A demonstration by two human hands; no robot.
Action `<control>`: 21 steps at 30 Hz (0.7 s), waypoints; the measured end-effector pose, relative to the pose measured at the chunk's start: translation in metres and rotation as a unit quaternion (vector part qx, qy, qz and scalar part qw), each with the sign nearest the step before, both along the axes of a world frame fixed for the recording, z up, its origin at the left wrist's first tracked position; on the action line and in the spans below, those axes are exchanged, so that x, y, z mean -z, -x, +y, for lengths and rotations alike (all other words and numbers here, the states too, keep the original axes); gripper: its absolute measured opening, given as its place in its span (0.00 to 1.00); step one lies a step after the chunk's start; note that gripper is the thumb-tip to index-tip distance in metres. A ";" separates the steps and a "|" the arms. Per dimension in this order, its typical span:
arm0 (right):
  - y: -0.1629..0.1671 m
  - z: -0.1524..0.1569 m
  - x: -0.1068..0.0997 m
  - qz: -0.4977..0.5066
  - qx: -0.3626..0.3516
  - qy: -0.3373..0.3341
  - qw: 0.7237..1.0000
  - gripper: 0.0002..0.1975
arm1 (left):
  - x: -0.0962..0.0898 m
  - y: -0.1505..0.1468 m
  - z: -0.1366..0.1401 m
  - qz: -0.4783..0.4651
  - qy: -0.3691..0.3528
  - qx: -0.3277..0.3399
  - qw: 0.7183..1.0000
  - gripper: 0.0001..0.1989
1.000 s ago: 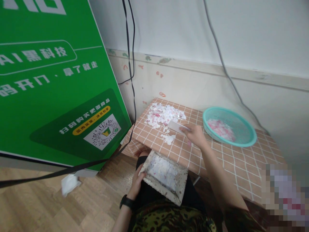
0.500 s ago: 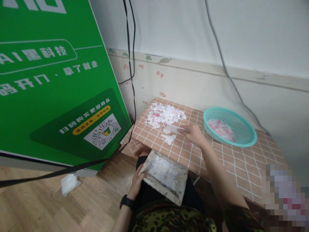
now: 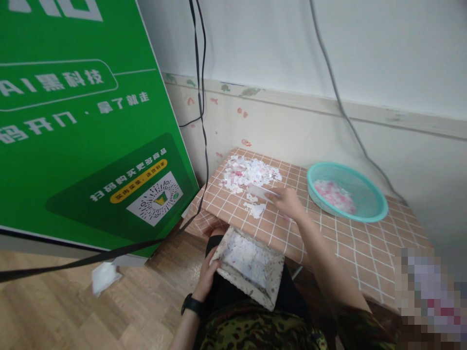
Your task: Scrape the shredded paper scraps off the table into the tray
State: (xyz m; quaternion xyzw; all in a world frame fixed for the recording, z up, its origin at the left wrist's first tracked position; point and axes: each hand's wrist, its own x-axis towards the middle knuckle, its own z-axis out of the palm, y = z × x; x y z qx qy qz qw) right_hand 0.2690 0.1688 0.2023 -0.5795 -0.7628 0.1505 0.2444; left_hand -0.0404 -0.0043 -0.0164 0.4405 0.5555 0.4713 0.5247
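Observation:
My left hand (image 3: 208, 273) grips the near left edge of a speckled, pale rectangular tray (image 3: 241, 282), tilted over my lap below the table edge. White paper-like scraps lie in the tray. Above the table, my right hand (image 3: 290, 203) is closed on a flat, whitish, translucent scraper-like strip (image 3: 259, 191). The strip's far end is beside a spread pile of white and pink scraps (image 3: 251, 171). A smaller cluster of white scraps (image 3: 255, 209) lies on the cloth just in front of the strip.
A turquoise plastic basket (image 3: 382, 208) with pink and white scraps stands right on the checked brown tablecloth (image 3: 339, 238). On the left rises a large green cabinet (image 3: 80, 160). A black strap (image 3: 205, 160) hangs before the table. White crumpled litter (image 3: 105, 278) lies on the floor.
My right hand has shifted slightly left and the strip's tip has moved away from me, toward the large pile. My left hand and the tray stay where they were.

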 end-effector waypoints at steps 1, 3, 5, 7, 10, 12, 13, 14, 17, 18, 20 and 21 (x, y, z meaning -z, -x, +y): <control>-0.001 0.000 0.000 0.002 -0.009 0.004 1.000 0.14 | 0.001 0.000 0.000 -0.001 0.000 -0.001 1.000 0.28; -0.003 0.000 0.000 0.003 -0.014 0.009 1.000 0.14 | 0.001 0.000 0.000 -0.005 -0.005 0.000 1.000 0.29; -0.004 -0.002 0.000 0.010 -0.007 0.010 1.000 0.14 | 0.000 0.000 0.000 -0.007 -0.010 0.002 1.000 0.29; -0.003 -0.004 0.002 0.023 -0.007 0.010 1.000 0.14 | -0.002 0.000 0.000 -0.006 -0.009 0.002 1.000 0.28; 0.001 -0.006 0.008 0.039 -0.035 0.006 0.999 0.14 | -0.005 -0.001 0.000 -0.002 0.004 -0.010 1.000 0.27; 0.002 -0.007 0.013 0.041 -0.051 0.003 0.998 0.15 | -0.006 -0.001 0.000 -0.006 0.003 -0.007 1.000 0.27; 0.002 -0.007 0.014 0.042 -0.055 0.002 0.998 0.15 | -0.006 -0.001 0.000 -0.010 0.000 -0.003 1.000 0.27; 0.001 -0.008 0.015 0.042 -0.058 0.001 0.997 0.15 | -0.007 -0.001 0.000 -0.014 -0.002 0.001 1.000 0.27; -0.002 -0.012 0.013 0.035 -0.065 -0.002 0.997 0.14 | -0.008 -0.001 0.000 -0.017 -0.005 -0.001 1.000 0.26; -0.004 -0.013 0.011 0.030 -0.069 -0.001 0.997 0.14 | -0.008 -0.001 0.000 -0.016 -0.003 -0.003 1.000 0.26; -0.006 -0.018 0.007 0.019 -0.078 0.001 0.997 0.14 | -0.009 -0.002 0.000 -0.018 0.001 -0.005 1.000 0.26; -0.007 -0.020 0.005 0.016 -0.082 0.002 0.997 0.15 | -0.010 -0.002 0.001 -0.020 0.003 -0.007 1.000 0.26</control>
